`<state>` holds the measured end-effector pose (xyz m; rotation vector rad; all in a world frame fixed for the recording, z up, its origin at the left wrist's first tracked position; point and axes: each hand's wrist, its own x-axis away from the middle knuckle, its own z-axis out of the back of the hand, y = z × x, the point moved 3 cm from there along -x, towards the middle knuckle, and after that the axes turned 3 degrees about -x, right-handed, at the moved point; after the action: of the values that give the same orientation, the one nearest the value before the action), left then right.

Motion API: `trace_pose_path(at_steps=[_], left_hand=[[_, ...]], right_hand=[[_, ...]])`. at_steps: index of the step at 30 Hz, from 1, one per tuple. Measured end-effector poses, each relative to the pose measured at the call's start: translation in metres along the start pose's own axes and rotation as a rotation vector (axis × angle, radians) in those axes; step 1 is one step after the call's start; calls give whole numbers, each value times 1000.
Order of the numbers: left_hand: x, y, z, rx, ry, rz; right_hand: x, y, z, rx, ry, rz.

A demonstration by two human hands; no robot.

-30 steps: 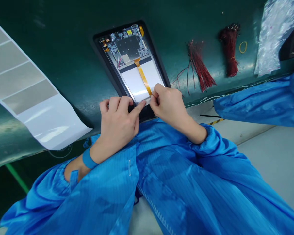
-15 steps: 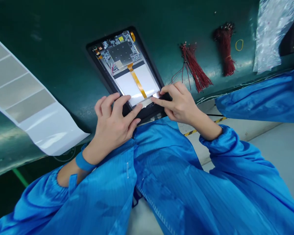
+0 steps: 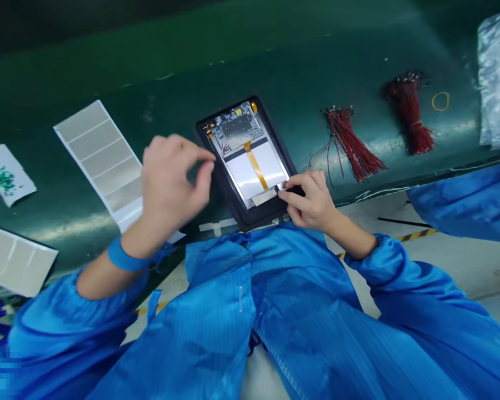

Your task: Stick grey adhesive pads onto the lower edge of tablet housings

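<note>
An opened tablet (image 3: 292, 166) lies tilted on the bench, its circuit board (image 3: 237, 130) and white battery (image 3: 256, 164) exposed. An orange ribbon cable (image 3: 255, 165) runs down over the battery to a silver strip (image 3: 263, 198) near the lower edge. My right hand (image 3: 312, 200) is at the lower right corner, index fingertip on the strip's end, other fingers curled at the frame. My left hand (image 3: 175, 180), blurred, hovers left of the tablet above the sticker sheet (image 3: 104, 150). Its thumb and index finger pinch together; anything between them is too small to make out.
Two bundles of dark red wires (image 3: 354, 144) (image 3: 414, 119) and a yellow rubber band (image 3: 440, 101) lie to the right, with a clear plastic bag (image 3: 498, 78) beyond. Leftward are a paper with green bits (image 3: 8, 175) and another sticker sheet (image 3: 19, 258). A blue sleeve (image 3: 466, 200) shows at right.
My left hand has lifted off the tablet's lower edge and moved left, its spread fingers now pinched. My right hand stays at the corner. The view has shifted, showing more of the bench at left.
</note>
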<state>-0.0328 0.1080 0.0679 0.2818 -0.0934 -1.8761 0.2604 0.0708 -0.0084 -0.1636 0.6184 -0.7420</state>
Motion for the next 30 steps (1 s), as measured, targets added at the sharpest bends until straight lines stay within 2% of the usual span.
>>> trace_pose_path(at_steps=[2, 4, 8, 14, 20, 22, 26, 30], left_hand=[[-34, -14, 3, -39, -98, 154], [-63, -23, -1, -74, -187, 261], [-93, -26, -16, -147, -305, 348], [-100, -3, -14, -431, -358, 183], [-104, 20, -9, -465, -409, 146], [-105, 23, -8, -445, -431, 152], [-110, 13, -10, -304, -484, 247], [-111, -21, -7, -132, -534, 365]], right_hand=[[-1, -3, -2, 8, 44, 28], [-1, -4, -2, -7, 74, 46], [-1, -2, 0, -22, 84, 80], [-2, -2, -1, -18, 105, 99], [-2, -2, 1, -20, 98, 114], [-3, -6, 4, -24, 83, 164], [-8, -20, 8, 16, -68, 354], [-21, -36, 8, 90, -124, 435]])
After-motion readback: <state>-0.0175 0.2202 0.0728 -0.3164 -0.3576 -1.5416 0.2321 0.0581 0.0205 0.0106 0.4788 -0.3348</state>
